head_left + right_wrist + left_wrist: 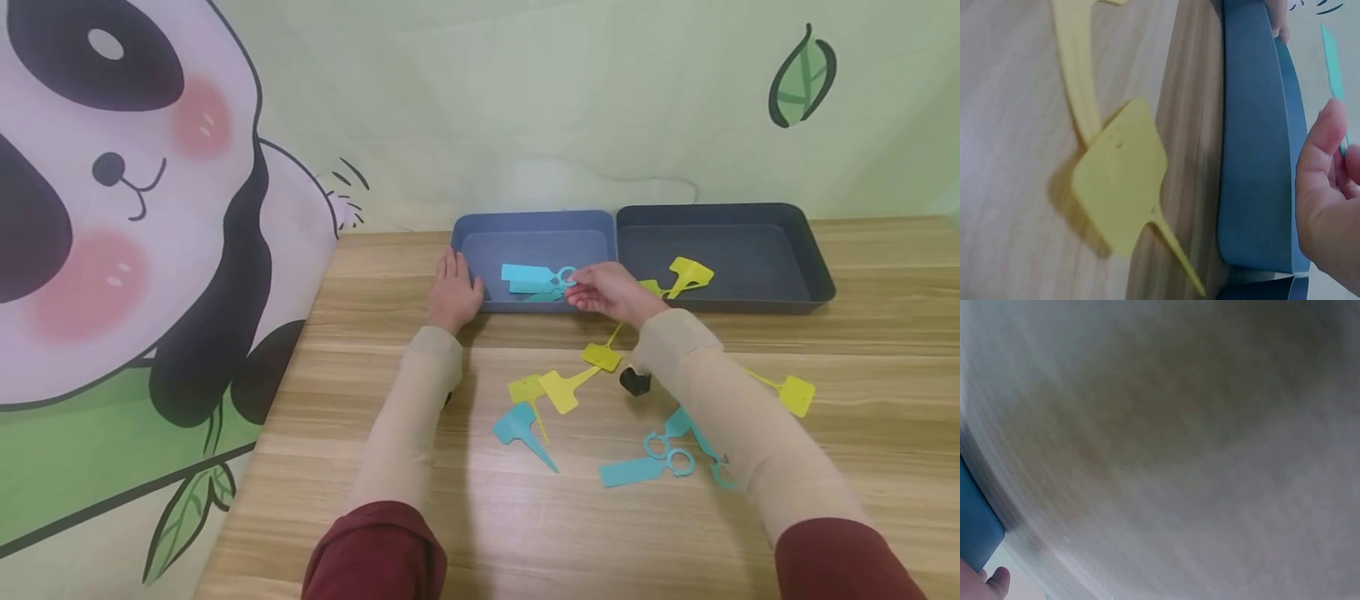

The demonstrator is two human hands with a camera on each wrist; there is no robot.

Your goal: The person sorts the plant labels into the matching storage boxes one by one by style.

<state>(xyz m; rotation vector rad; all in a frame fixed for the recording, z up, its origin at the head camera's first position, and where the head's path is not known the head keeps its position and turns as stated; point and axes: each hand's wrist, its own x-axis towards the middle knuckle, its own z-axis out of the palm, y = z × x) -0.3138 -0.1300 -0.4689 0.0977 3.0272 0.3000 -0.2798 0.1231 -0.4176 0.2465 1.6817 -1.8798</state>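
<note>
My right hand is above the front right part of the blue tray. Its thumb and fingers pinch the ring end of a light blue ring tag, and the flat part points left. Under that tag, more light blue plastic shows in the tray. In the right wrist view, the pinched tag appears edge-on. My left hand lies at the tray's left side with its fingers extended along the rim. Only a bit of the left hand appears beside the blue tray in the left wrist view.
A dark tray adjoins the blue one on the right, with yellow tags inside. On the wooden table lie several yellow tags, a blue T-shaped tag, several blue ring tags and a small black object.
</note>
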